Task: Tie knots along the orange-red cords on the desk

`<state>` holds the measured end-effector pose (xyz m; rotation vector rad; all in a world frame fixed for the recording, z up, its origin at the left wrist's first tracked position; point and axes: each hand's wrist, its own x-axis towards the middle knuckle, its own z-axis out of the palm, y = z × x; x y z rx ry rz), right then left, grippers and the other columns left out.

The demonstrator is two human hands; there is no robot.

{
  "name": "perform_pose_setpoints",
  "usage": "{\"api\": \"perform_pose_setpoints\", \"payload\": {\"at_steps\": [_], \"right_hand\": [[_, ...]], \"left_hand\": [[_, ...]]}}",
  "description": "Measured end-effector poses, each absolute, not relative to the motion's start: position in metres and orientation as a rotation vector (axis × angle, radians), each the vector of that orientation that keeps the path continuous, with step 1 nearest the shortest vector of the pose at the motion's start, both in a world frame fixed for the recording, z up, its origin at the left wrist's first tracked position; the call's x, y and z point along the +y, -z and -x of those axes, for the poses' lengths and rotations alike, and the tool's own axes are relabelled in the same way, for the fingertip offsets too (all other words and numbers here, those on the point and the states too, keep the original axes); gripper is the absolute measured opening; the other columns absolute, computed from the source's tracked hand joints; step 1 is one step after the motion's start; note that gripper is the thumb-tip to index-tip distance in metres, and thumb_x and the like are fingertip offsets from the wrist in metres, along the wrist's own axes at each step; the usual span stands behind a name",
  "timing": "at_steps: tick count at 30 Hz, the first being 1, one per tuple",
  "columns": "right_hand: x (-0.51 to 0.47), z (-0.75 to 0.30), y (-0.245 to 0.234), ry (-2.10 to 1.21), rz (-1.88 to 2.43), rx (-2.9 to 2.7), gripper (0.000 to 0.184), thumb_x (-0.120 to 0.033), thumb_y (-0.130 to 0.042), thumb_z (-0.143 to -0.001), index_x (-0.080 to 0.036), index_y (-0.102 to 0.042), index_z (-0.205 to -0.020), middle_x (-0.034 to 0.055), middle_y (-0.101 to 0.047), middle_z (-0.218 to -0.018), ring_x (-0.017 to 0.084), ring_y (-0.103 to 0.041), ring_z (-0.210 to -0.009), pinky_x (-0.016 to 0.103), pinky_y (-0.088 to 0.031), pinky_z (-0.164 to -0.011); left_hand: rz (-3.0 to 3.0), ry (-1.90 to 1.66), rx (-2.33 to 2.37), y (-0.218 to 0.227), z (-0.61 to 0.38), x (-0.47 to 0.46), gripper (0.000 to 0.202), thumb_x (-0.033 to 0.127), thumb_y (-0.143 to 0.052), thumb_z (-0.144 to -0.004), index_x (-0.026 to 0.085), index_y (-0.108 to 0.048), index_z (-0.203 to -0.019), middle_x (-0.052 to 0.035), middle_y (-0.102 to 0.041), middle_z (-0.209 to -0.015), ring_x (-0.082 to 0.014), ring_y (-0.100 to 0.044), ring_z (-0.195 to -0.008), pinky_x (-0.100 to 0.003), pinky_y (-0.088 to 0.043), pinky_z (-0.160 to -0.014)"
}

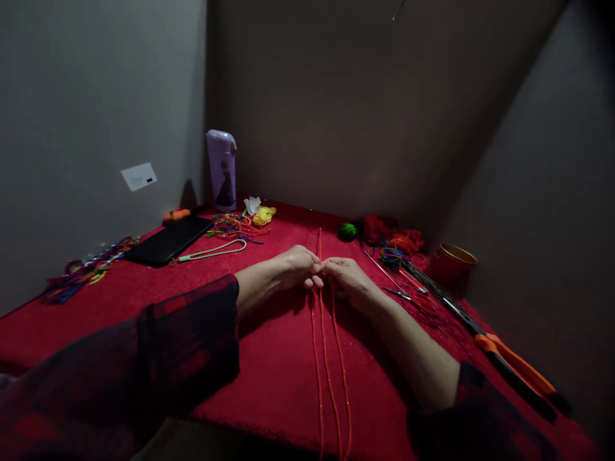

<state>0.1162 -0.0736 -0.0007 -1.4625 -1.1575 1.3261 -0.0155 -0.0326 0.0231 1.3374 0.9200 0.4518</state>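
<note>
Orange-red cords (pixel 327 358) run from a point on the red cloth up the middle, through my fingers and down over the table's front edge. Below my hands three strands hang side by side, slightly apart. My left hand (pixel 300 266) pinches the cords from the left, fingertips together. From the right, my right hand (pixel 348 278) pinches them too, its fingertips touching those of the left. Whatever knot or crossing lies between the fingertips is hidden. Above the hands a short length of cord reaches away to its far end on the cloth.
On the left lie a black phone or tablet (pixel 170 240), a pale green loop (pixel 216 251), coloured threads (pixel 235 224) and a purple bottle (pixel 222 171). To the right are a green yarn ball (pixel 348 231), small scissors (pixel 408 296), a red cup (pixel 451 262) and large orange-handled shears (pixel 514 365).
</note>
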Motion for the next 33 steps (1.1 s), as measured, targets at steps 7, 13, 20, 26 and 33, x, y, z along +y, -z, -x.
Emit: {"api": "perform_pose_setpoints", "payload": {"at_steps": [7, 13, 20, 26, 33], "right_hand": [[-0.076, -0.117, -0.003, -1.342, 1.489, -1.165, 0.012, -0.024, -0.053, -0.075, -0.014, -0.046, -0.075, -0.0071, -0.028, -0.050, 0.002, -0.018, -0.037, 0.014, -0.010, -0.035], [-0.076, -0.115, -0.004, -1.232, 1.586, -1.257, 0.014, -0.024, -0.051, -0.080, -0.015, -0.043, -0.073, -0.0071, -0.028, -0.050, 0.003, -0.020, -0.036, 0.016, -0.013, -0.035], [-0.073, -0.140, -0.003, -0.779, 1.762, -1.590, 0.028, -0.033, -0.054, -0.081, -0.010, -0.052, -0.065, -0.0024, -0.040, -0.052, 0.004, -0.031, -0.045, 0.018, -0.019, -0.043], [-0.089, -0.127, -0.012, -1.102, 1.482, -1.870, 0.023, -0.031, -0.059, -0.078, -0.008, -0.059, -0.073, -0.0014, -0.045, -0.060, 0.003, -0.034, -0.052, 0.016, -0.023, -0.048], [-0.112, -0.110, -0.030, -1.506, 1.384, -2.161, 0.029, -0.037, -0.065, -0.078, -0.009, -0.068, -0.077, 0.0004, -0.049, -0.055, 0.004, -0.035, -0.046, 0.016, -0.022, -0.043]], "left_hand": [[-1.648, -0.508, 1.066, -0.018, 0.015, -0.020, 0.016, 0.005, -0.047, -0.077, 0.012, -0.058, -0.067, 0.0079, -0.036, -0.034, -0.0047, -0.026, -0.030, -0.021, -0.017, -0.038], [-1.889, -0.674, 1.073, -0.005, 0.013, -0.008, 0.008, 0.015, -0.063, -0.066, 0.008, -0.066, -0.063, 0.0031, -0.051, -0.048, -0.0052, -0.038, -0.044, -0.021, -0.025, -0.045], [-1.742, -0.649, 1.130, -0.003, 0.013, -0.011, 0.010, 0.013, -0.060, -0.069, 0.011, -0.059, -0.059, 0.0054, -0.044, -0.039, -0.0045, -0.033, -0.035, -0.021, -0.022, -0.040], [-1.475, -0.630, 1.025, -0.012, 0.015, -0.025, 0.017, 0.005, -0.050, -0.075, 0.013, -0.051, -0.060, 0.0044, -0.048, -0.038, -0.0036, -0.029, -0.027, -0.021, -0.017, -0.035], [-1.229, -0.611, 0.955, -0.018, 0.015, -0.030, 0.018, 0.003, -0.045, -0.079, 0.013, -0.047, -0.064, 0.0029, -0.053, -0.045, -0.0009, -0.027, -0.026, -0.019, -0.011, -0.034]]}}
